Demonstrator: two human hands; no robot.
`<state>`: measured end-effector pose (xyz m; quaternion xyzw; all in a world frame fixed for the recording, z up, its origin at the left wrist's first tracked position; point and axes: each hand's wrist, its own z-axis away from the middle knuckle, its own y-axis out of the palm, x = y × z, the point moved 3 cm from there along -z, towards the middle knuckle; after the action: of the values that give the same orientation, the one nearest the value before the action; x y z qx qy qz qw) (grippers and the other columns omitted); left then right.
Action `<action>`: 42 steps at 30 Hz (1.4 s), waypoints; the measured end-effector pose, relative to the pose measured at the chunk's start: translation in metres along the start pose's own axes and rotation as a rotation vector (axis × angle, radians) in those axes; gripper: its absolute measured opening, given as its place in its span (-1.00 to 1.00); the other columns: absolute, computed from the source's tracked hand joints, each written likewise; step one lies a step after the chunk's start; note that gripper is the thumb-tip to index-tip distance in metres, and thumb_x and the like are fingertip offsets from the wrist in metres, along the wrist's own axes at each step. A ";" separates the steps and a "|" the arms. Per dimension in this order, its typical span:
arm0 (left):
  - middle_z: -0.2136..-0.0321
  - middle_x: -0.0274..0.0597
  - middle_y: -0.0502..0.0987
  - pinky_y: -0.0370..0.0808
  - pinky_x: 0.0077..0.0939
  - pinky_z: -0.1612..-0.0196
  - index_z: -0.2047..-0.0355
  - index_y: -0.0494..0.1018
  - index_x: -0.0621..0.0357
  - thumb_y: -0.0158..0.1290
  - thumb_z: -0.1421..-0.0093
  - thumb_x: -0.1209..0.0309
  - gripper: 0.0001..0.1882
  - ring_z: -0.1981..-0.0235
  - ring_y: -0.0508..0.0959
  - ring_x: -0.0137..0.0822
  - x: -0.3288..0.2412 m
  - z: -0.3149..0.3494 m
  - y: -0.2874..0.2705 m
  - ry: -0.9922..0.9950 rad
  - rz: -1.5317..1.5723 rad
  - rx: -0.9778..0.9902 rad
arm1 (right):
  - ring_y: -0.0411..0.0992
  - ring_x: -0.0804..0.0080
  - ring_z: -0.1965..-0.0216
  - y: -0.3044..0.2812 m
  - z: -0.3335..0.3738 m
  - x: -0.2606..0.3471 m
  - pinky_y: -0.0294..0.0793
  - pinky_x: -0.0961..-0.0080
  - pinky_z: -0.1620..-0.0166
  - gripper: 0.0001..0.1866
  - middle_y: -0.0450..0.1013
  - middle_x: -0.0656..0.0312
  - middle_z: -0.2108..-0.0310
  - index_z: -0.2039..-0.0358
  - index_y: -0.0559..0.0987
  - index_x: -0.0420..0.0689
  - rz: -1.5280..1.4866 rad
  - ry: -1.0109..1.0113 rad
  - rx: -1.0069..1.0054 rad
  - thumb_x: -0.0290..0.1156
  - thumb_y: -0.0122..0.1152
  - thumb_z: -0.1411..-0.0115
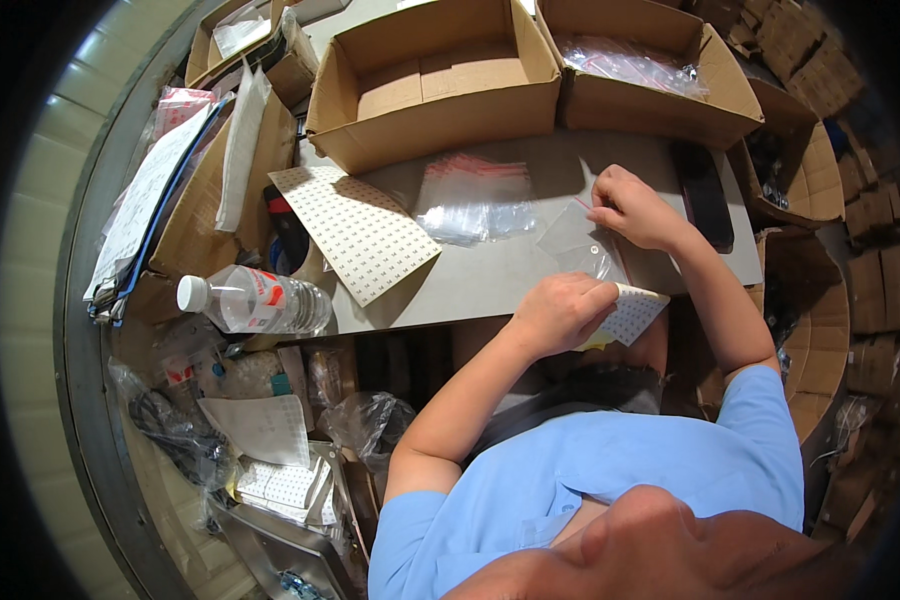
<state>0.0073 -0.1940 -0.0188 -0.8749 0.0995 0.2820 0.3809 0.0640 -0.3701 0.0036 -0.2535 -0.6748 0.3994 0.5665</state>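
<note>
My left hand (562, 315) is closed on a bent sheet of small printed stickers (634, 316) at the table's front edge. A yellowish patch shows below its fingers. Just beyond it a clear zip bag (570, 240) lies on the table, bearing a small round white sticker. My right hand (635, 208) is closed in a pinch at the bag's red-edged end; the fingertips partly hide that corner. A fanned stack of clear zip bags with red strips (478, 198) lies farther left. Beside it, a larger sticker sheet (355, 232) rests at an angle.
Along the back stand an open cardboard box (435, 110) and another box (660, 105) holding plastic bags. A dark phone (702, 195) lies at the right. On the left a water bottle (255, 300) lies on its side, near a clipboard (155, 200) with papers.
</note>
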 end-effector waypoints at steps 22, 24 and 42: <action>0.61 -0.15 0.45 0.38 -0.08 -0.08 0.38 0.32 0.16 0.14 -0.07 0.49 -0.81 0.49 0.52 -0.09 0.001 -0.002 0.000 -0.041 0.012 0.034 | 0.37 0.45 0.28 0.006 0.032 -0.020 0.40 0.52 0.17 -0.79 0.38 0.23 0.35 0.35 0.46 -0.19 -0.247 0.238 -0.093 -0.52 0.29 0.01; 0.61 -0.15 0.45 0.39 -0.07 -0.08 0.38 0.32 0.15 0.14 -0.08 0.49 -0.81 0.49 0.52 -0.10 0.001 -0.001 0.001 -0.035 0.015 0.023 | 0.36 0.58 0.43 0.006 0.037 -0.022 0.40 0.59 0.31 -0.78 0.38 0.31 0.47 0.32 0.44 -0.20 -0.415 0.263 -0.042 -0.56 0.26 0.00; 0.57 -0.14 0.48 0.33 -0.06 -0.12 0.39 0.35 0.14 0.17 -0.05 0.48 -0.81 0.45 0.53 -0.11 0.003 -0.001 0.000 -0.048 0.038 0.001 | 0.39 0.10 0.47 0.009 0.025 0.016 0.40 0.37 0.33 -0.87 0.44 0.03 0.49 0.44 0.50 -0.24 -0.001 -0.189 0.011 -0.52 0.27 0.00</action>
<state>0.0102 -0.1939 -0.0200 -0.8655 0.1073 0.3102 0.3784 0.0349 -0.3587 0.0037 -0.2110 -0.7232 0.4249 0.5019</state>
